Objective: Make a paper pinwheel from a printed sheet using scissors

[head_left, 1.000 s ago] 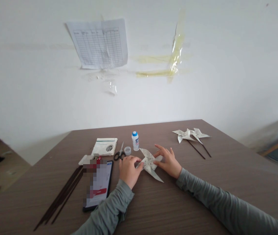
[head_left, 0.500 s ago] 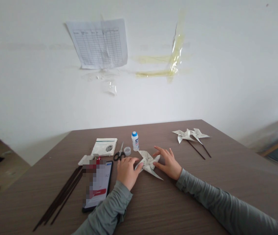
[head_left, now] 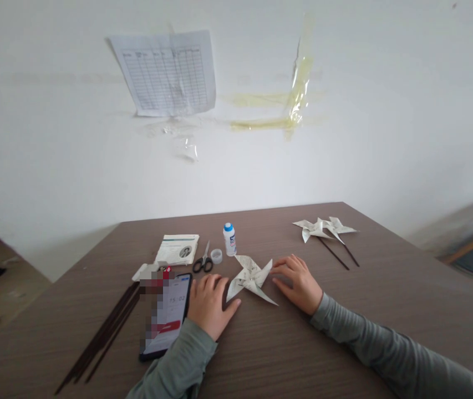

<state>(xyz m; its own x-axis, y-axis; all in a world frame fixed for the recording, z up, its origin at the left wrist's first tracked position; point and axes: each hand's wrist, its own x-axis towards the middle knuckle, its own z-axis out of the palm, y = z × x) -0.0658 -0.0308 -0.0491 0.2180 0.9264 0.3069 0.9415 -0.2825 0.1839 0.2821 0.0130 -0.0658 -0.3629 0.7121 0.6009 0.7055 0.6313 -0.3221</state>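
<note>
A paper pinwheel [head_left: 252,279] folded from a printed page lies on the brown table between my hands. To its left, my left hand [head_left: 210,306] rests with fingers apart, holding nothing, next to a phone [head_left: 173,313]. My right hand [head_left: 298,284] is at the pinwheel's right blade, fingers loosely bent and apart, with nothing in it; whether a fingertip touches the blade is hard to tell. Behind the pinwheel stands a glue bottle [head_left: 230,241] with a blue cap. Beside it are a small round clear container [head_left: 216,256] and black-handled scissors [head_left: 203,263].
Two paper pinwheels on dark sticks [head_left: 315,230] lie at the back right of the table [head_left: 386,310]. A stack of printed paper [head_left: 177,249] sits at the back left. Several dark sticks [head_left: 103,338] lie left of the phone. A white wall rises behind the table.
Both hands have drawn away from the pinwheel, the left one to the left and the right one to the right. The pinwheel stays in place.
</note>
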